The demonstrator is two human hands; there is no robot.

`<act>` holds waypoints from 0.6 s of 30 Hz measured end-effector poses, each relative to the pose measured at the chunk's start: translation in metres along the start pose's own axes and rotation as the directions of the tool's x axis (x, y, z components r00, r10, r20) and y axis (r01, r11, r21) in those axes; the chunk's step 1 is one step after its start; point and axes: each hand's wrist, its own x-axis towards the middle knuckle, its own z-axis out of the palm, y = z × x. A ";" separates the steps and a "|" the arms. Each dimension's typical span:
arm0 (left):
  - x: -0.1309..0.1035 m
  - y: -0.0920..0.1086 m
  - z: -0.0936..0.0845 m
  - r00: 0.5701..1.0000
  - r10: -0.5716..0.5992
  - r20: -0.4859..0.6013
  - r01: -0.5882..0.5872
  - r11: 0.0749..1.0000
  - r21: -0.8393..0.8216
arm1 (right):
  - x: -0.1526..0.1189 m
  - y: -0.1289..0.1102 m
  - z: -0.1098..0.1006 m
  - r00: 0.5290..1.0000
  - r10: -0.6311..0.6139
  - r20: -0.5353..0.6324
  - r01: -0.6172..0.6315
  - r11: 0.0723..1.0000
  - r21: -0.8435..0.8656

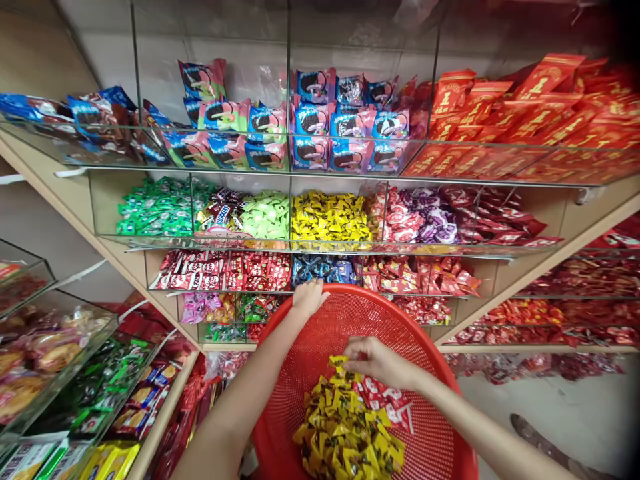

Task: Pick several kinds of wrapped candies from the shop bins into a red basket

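Note:
A large red mesh basket (435, 347) is tilted in front of the shelves, with a heap of yellow wrapped candies (345, 427) and some red and white packets (387, 400) inside. My left hand (309, 298) is closed over the basket's far rim. Inside the basket, my right hand (377, 361) pinches at yellow candies at the top of the heap; its fingertips are close together on them. On the shelf beyond the basket lies a compartment of similar yellow candies (331, 217).
Glass-fronted shelves hold blue and pink packets (313, 120), red packets (545, 100), green candies (163, 207) and purple candies (435, 217). A glass divider edge (290, 200) runs upright mid-shelf. More snack bins (90, 393) stand at the lower left. Pale floor (510, 407) shows at the right.

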 end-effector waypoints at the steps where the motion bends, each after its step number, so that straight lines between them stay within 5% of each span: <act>1: 0.000 0.000 0.000 1.000 0.003 0.000 -0.003 1.000 0.004 | -0.005 0.006 0.006 0.999 0.026 0.031 -0.026 0.999 0.018; 5: 0.001 0.000 -0.001 1.000 -0.006 0.019 0.006 1.000 -0.003 | -0.022 0.024 0.025 0.984 0.139 0.114 -0.155 0.977 0.147; 8: 0.001 0.001 -0.003 0.999 -0.018 0.035 0.019 1.000 -0.017 | -0.030 0.034 0.037 0.979 0.195 0.066 -0.205 0.957 0.205; 12: 0.001 0.002 -0.004 0.999 -0.015 0.042 0.016 1.000 -0.016 | -0.036 0.044 0.046 0.987 0.158 -0.029 -0.156 0.986 0.062; 18: 0.000 0.001 -0.001 1.000 -0.008 0.022 0.008 1.000 0.000 | -0.040 0.041 0.046 0.993 0.103 0.051 -0.092 0.981 -0.172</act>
